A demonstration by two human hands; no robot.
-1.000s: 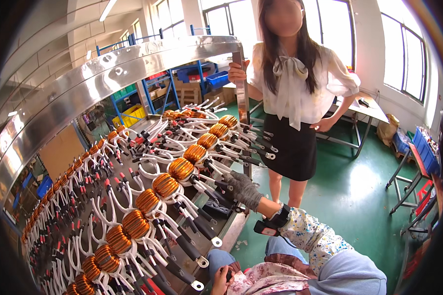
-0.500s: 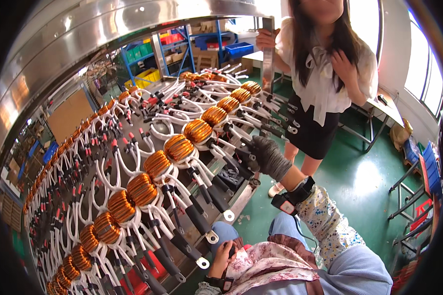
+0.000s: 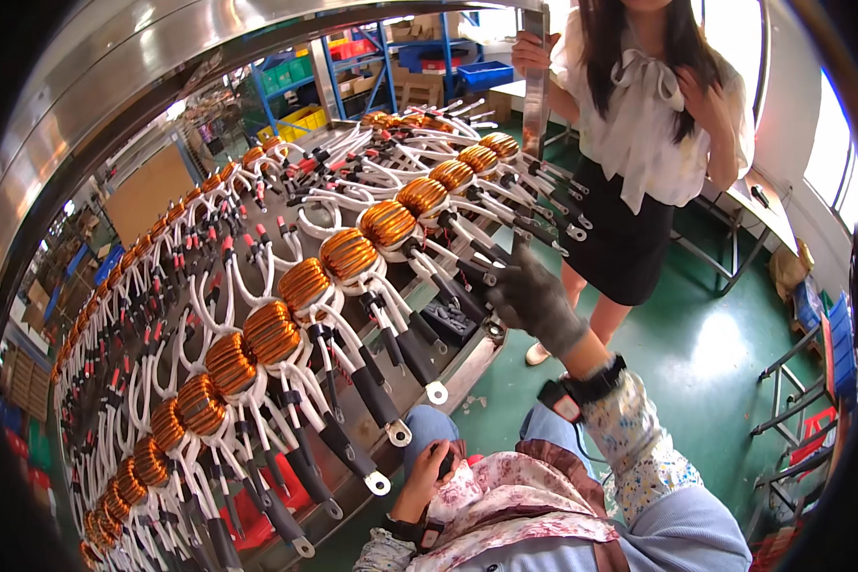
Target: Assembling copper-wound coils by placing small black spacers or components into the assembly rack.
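My right hand, in a dark grey glove, is at the front edge of the metal rack, beside black-sleeved cable leads that end in ring lugs. Its fingers look spread, one pointing up; whether they touch a lead I cannot tell. Rows of toroidal coils, wound with copper wire and trailing white leads, fill the rack's shelf. Down by my lap, my bare left hand is closed round a small black object whose kind is unclear. A floral apron covers my lap.
Facing me across the rack's corner, a person grips the metal post. A dark tray of small parts is beneath the leads. Blue shelving with bins stands behind. Tables and a red stool are at right.
The view has shifted, so the rack and the person appear farther right and higher. My right hand has drawn back slightly from the leads, its fingers wider apart. My left hand keeps its hold.
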